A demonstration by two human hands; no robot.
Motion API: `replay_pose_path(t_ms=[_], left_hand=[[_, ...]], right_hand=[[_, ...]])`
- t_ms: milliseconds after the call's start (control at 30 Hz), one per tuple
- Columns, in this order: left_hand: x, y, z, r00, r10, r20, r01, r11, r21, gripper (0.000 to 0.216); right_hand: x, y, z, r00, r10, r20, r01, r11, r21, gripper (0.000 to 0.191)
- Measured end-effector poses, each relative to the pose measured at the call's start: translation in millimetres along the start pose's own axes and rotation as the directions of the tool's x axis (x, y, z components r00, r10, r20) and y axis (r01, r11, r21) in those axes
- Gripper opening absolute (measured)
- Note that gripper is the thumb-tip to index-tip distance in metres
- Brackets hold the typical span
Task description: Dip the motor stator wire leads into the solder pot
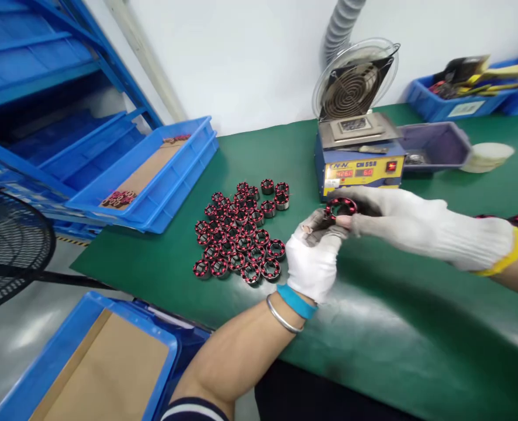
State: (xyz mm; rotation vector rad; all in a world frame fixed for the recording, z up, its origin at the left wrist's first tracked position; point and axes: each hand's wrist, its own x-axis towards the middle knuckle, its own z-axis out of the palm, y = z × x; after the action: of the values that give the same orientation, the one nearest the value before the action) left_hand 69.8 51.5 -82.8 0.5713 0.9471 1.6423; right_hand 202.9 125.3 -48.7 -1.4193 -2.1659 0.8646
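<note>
Both gloved hands grip one motor stator [341, 206], a dark ring with red windings, over the table in front of the solder pot [359, 161]. My left hand [314, 254] closes its fingers on the ring's left and lower side. On the right side, my right hand [399, 219] pinches it, a bare thumb tip at the lower edge. To the left of my hands, many similar stators [237, 231] stand grouped on the green table [373, 327]. The solder pot's front shows red digits; a fan guard rises behind it.
A blue crate [184, 169] with cardboard and a few coils sits at the table's left. Another blue crate [171, 351] is at lower left, near a black fan [11, 251]. Beyond the pot are a purple bin [438, 146] and a blue tool bin [452, 105].
</note>
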Motion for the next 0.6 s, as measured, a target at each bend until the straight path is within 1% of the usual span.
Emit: replay_pose_path(t_ms=[33,100,133,200,267,300,333,367,400,433,467,500,533,567,600], left_hand=[[0,1,0,1.000,-0.003,-0.019,0.004,1.000,0.018,0.019],[0,1,0,0.998,-0.006,-0.056,0.010,0.998,0.063,0.017],[0,1,-1,0.998,-0.010,-0.058,0.015,0.996,0.092,0.016],[2,-1,-3,0.999,-0.010,-0.031,0.015,0.988,0.156,0.016],[4,-4,-6,1.000,0.004,0.020,-0.008,0.977,0.215,0.020],[5,-4,-8,0.999,0.021,0.045,-0.032,0.968,0.249,0.023],[6,-4,-10,0.996,0.049,0.069,-0.067,0.952,0.299,0.027],[7,-4,-12,0.991,0.091,0.098,-0.122,0.918,0.377,0.032],[8,-2,-15,0.979,0.143,0.143,-0.195,0.852,0.486,0.036],[8,0,-17,0.959,0.195,0.206,-0.282,0.737,0.615,0.039],[9,3,-19,0.932,0.230,0.280,-0.362,0.568,0.739,0.041],[10,6,-21,0.907,0.236,0.350,-0.416,0.362,0.834,0.041],[11,9,-23,0.891,0.214,0.400,-0.434,0.150,0.888,0.042],[13,12,-25,0.891,0.179,0.418,-0.418,-0.037,0.908,0.043],[15,15,-26,0.902,0.146,0.406,-0.378,-0.184,0.907,0.046]], right_hand=[[-5,-2,-2,0.997,0.039,0.071,-0.047,0.992,0.114,0.077],[-11,-8,-8,0.967,0.104,0.230,-0.177,0.929,0.324,0.071],[-13,-10,-11,0.950,0.124,0.287,-0.233,0.891,0.389,0.066],[-12,-12,-15,0.927,0.168,0.336,-0.307,0.855,0.419,0.054],[-5,-10,-19,0.923,0.197,0.331,-0.322,0.866,0.382,0.046],[1,-8,-23,0.932,0.202,0.300,-0.304,0.887,0.348,0.045],[9,-7,-28,0.951,0.196,0.237,-0.261,0.922,0.285,0.046],[18,-6,-35,0.974,0.175,0.140,-0.199,0.963,0.182,0.047],[28,-7,-44,0.990,0.140,0.019,-0.140,0.989,0.035,0.049],[39,-9,-55,0.991,0.092,-0.099,-0.105,0.984,-0.143,0.052],[50,-12,-66,0.979,0.039,-0.198,-0.104,0.940,-0.326,0.056],[61,-16,-77,0.964,-0.004,-0.265,-0.131,0.862,-0.489,0.060],[73,-20,-87,0.953,-0.031,-0.300,-0.169,0.769,-0.617,0.062],[84,-25,-97,0.949,-0.046,-0.312,-0.199,0.680,-0.706,0.064],[94,-29,-104,0.950,-0.054,-0.308,-0.214,0.608,-0.765,0.064]])
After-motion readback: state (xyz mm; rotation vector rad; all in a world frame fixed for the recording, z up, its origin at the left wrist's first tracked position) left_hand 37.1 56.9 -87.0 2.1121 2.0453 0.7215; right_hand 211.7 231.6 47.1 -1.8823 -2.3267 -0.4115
